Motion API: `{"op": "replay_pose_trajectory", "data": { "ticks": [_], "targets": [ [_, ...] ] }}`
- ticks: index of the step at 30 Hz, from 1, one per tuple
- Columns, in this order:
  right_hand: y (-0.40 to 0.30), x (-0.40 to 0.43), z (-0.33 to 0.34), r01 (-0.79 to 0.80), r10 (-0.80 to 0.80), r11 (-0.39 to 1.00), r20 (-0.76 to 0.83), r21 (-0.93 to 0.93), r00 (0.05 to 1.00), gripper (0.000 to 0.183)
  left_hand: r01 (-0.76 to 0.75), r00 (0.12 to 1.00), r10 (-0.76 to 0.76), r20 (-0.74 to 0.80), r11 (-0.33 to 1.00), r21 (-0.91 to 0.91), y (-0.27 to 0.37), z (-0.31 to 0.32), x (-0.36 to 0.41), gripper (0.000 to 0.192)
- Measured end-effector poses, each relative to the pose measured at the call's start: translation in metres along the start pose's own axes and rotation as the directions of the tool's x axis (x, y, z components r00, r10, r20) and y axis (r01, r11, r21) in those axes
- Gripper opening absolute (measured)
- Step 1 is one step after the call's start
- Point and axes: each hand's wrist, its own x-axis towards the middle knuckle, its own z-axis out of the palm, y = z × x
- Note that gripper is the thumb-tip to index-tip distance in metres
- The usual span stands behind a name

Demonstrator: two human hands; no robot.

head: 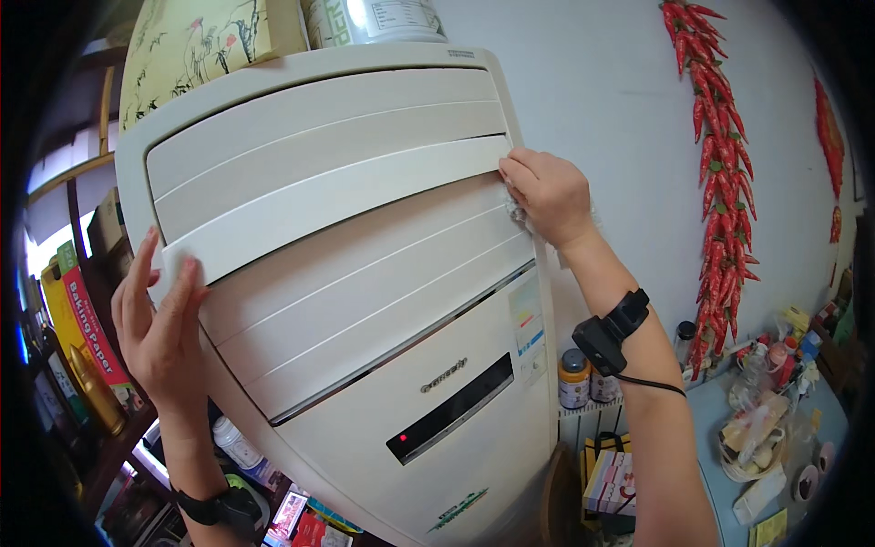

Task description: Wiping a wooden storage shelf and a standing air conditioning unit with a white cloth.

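Before me stands a white floor-standing air conditioner (410, 294). One broad louver slat (328, 212) across its front tilts outward, with a dark gap along its lower edge. At the slat's left end is my left hand (160, 321), its thumb on the front face and fingers around the edge. My right hand (550, 195) pinches the right end between thumb and bent fingers. A crumpled whitish wad, maybe cloth or tissue (516, 208), shows beneath the right hand, partly hidden. Below the louvers, a dark display strip (451, 410) has a red light lit.
A patterned yellow box (198, 55) and a white canister (389, 20) stand on the unit. Crowded shelves (102, 437) flank its left. Strings of red chili ornaments (718, 171) hang on the right wall, near a cluttered blue table (711, 417) and supplement bottles (574, 379).
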Motion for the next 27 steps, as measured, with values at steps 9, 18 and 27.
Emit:
{"op": "replay_pose_trajectory", "data": {
  "ticks": [9,18,27],
  "targets": [
    [0.001,0.002,0.006,0.089,-0.096,0.995,-0.206,-0.041,0.974,0.008,-0.116,0.99,0.113,-0.087,0.992,-0.039,0.007,0.005,-0.006,0.022],
    [0.005,-0.005,0.005,0.079,-0.085,0.996,-0.162,-0.041,0.983,0.014,-0.208,0.973,0.205,-0.105,0.978,-0.015,0.009,0.01,-0.002,0.027],
    [0.0,-0.002,0.004,0.059,-0.062,0.998,-0.183,-0.022,0.981,0.021,-0.229,0.959,0.226,-0.173,0.973,0.002,0.004,0.005,-0.003,0.028]
  ]
}}
